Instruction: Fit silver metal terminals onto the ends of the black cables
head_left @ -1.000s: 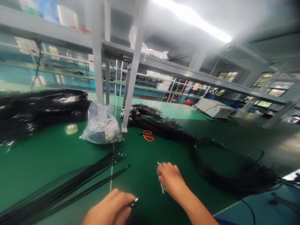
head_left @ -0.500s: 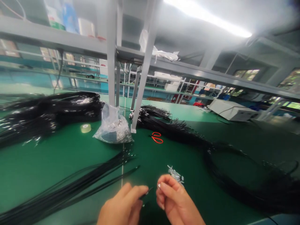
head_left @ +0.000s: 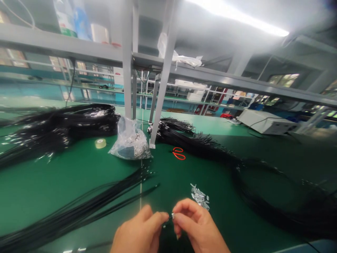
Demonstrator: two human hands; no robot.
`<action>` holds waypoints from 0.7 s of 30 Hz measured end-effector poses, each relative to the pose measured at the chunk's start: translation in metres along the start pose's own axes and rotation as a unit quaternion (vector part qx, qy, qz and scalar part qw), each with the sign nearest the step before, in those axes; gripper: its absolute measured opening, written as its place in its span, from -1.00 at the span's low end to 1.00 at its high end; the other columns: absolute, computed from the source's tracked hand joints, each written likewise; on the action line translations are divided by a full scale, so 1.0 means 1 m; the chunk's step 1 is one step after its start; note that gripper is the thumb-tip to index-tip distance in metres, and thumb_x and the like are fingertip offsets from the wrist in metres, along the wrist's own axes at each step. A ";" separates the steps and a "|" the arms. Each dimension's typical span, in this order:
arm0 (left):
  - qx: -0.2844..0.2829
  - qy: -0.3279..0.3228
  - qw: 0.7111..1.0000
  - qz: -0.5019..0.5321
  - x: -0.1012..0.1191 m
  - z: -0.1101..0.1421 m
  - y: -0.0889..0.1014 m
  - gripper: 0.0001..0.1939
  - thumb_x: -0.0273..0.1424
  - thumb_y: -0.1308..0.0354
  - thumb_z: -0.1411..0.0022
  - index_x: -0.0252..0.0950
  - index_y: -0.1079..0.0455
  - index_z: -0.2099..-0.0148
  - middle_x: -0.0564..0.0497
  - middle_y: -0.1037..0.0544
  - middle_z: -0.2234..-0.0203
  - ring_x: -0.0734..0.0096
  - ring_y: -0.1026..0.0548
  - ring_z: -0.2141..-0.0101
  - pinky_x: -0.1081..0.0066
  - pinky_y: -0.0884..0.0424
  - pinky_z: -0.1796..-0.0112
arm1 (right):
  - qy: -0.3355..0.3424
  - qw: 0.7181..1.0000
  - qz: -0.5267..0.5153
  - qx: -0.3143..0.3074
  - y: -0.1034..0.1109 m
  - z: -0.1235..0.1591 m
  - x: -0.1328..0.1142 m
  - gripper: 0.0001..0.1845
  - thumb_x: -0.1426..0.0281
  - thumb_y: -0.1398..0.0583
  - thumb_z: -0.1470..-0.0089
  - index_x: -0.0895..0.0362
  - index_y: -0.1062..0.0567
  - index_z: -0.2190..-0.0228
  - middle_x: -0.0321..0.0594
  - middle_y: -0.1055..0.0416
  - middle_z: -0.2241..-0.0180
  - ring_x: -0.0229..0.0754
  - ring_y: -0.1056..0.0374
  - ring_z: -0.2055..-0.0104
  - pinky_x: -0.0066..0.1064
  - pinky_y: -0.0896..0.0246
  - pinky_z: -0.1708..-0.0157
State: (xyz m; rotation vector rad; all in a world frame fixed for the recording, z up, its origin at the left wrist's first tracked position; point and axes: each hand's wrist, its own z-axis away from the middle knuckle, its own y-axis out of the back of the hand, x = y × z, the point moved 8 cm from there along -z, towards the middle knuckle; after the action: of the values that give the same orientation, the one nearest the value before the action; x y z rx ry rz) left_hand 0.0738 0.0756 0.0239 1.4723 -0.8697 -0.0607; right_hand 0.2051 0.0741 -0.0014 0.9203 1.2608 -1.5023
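My left hand (head_left: 140, 228) is pinched around a thin black cable (head_left: 170, 217), whose end sticks out past the fingertips. Between the thumb and forefinger of my right hand (head_left: 198, 225) is a small silvery piece (head_left: 173, 215), right at the cable's end; whether the two touch I cannot make out. Just beyond my right hand lies a small heap of similar silvery pieces (head_left: 200, 196). A bundle of black cables (head_left: 86, 214) stretches across the green table to the left of my hands.
Scissors with red handles (head_left: 179, 153), a clear plastic bag of small metal parts (head_left: 131, 142) and a tape roll (head_left: 100, 143) lie farther back. Thick black cable bundles (head_left: 210, 151) run along the right; coiled cables (head_left: 86, 121) lie back left. Grey shelf posts (head_left: 160, 88) rise from the table.
My right hand has moved slightly left, bringing the silvery piece up to the cable end in my left hand. The whole view has shifted a little.
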 end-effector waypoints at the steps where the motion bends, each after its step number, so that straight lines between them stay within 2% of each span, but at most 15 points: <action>1: -0.002 -0.001 1.000 0.001 0.001 0.000 0.000 -0.55 -0.55 0.16 -0.18 -0.01 -0.41 0.06 0.06 -0.45 0.43 0.42 -0.49 0.54 0.52 -0.38 0.51 | 0.008 1.000 0.029 -0.001 0.000 0.000 -0.001 -0.72 0.28 -0.39 0.19 0.21 -0.49 0.48 -0.34 -0.36 0.63 -0.35 -0.28 0.58 -0.51 -0.18 0.54; 5: 0.029 0.006 0.993 0.115 -0.004 -0.002 0.003 -0.53 -0.61 0.12 -0.10 -0.17 -0.34 -0.01 -0.03 -0.46 0.28 0.40 -0.52 0.35 0.49 -0.42 0.33 | -0.018 0.999 0.031 -0.034 -0.008 -0.004 0.009 -0.66 0.23 -0.39 0.22 0.19 -0.45 0.48 -0.35 -0.38 0.61 -0.35 -0.28 0.60 -0.51 -0.18 0.59; 8: 0.026 0.027 0.978 0.206 -0.012 -0.002 0.001 -0.47 -0.63 0.04 -0.02 -0.29 -0.25 -0.08 0.00 -0.49 0.33 0.41 -0.49 0.34 0.48 -0.40 0.26 | -0.033 0.996 0.055 -0.066 -0.016 -0.007 0.020 -0.60 0.17 -0.39 0.26 0.20 -0.43 0.51 -0.35 -0.36 0.67 -0.36 -0.26 0.65 -0.51 -0.18 0.61; 11: 0.010 0.055 0.969 0.239 -0.017 -0.003 0.001 -0.48 -0.64 0.03 -0.03 -0.31 -0.24 -0.07 0.01 -0.50 0.33 0.42 -0.48 0.32 0.47 -0.37 0.24 | -0.031 0.996 0.058 -0.054 -0.020 -0.006 0.020 -0.54 0.15 -0.38 0.24 0.19 -0.44 0.37 -0.36 -0.38 0.62 -0.33 -0.29 0.63 -0.48 -0.21 0.59; 14: -0.008 0.067 0.968 0.241 -0.014 -0.006 0.006 -0.54 -0.63 -0.01 -0.03 -0.29 -0.28 -0.02 0.03 -0.50 0.32 0.43 -0.46 0.32 0.51 -0.34 0.26 | -0.023 0.997 0.074 -0.023 -0.019 -0.002 0.009 -0.64 0.19 -0.32 0.13 0.18 -0.41 0.37 -0.35 -0.37 0.55 -0.32 -0.30 0.57 -0.48 -0.21 0.55; 17: -0.038 0.069 0.975 0.208 -0.010 -0.008 0.011 -0.80 -0.53 -0.07 -0.09 -0.24 -0.39 0.21 0.08 -0.50 0.41 0.44 -0.44 0.38 0.55 -0.29 0.35 | 0.000 0.988 0.152 -0.023 -0.020 0.002 -0.003 -0.72 0.21 -0.24 0.03 0.19 -0.39 0.49 -0.37 -0.31 0.62 -0.35 -0.23 0.58 -0.51 -0.14 0.55; 18: -0.052 0.071 0.979 0.182 -0.010 -0.007 0.013 -0.88 -0.51 -0.07 -0.11 -0.23 -0.40 0.30 0.10 -0.50 0.43 0.44 -0.44 0.39 0.55 -0.27 0.38 | 0.007 0.985 0.173 -0.019 -0.019 0.003 -0.004 -0.73 0.22 -0.23 0.02 0.18 -0.38 0.49 -0.38 -0.29 0.62 -0.35 -0.22 0.58 -0.52 -0.12 0.55; 21: -0.102 0.090 0.989 0.056 -0.020 0.001 0.014 -0.84 -0.55 -0.07 -0.06 -0.20 -0.41 0.41 0.11 -0.50 0.43 0.41 -0.47 0.42 0.54 -0.23 0.43 | 0.009 0.977 0.213 0.007 -0.016 0.005 -0.001 -0.80 0.28 -0.20 0.02 0.16 -0.36 0.49 -0.39 -0.27 0.62 -0.36 -0.19 0.60 -0.53 -0.06 0.59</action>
State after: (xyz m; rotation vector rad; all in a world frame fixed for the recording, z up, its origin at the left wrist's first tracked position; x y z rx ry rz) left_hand 0.0530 0.0875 0.0266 1.2161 -0.7744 0.0655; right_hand 0.1900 0.0695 0.0051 1.1327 0.9872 -1.1669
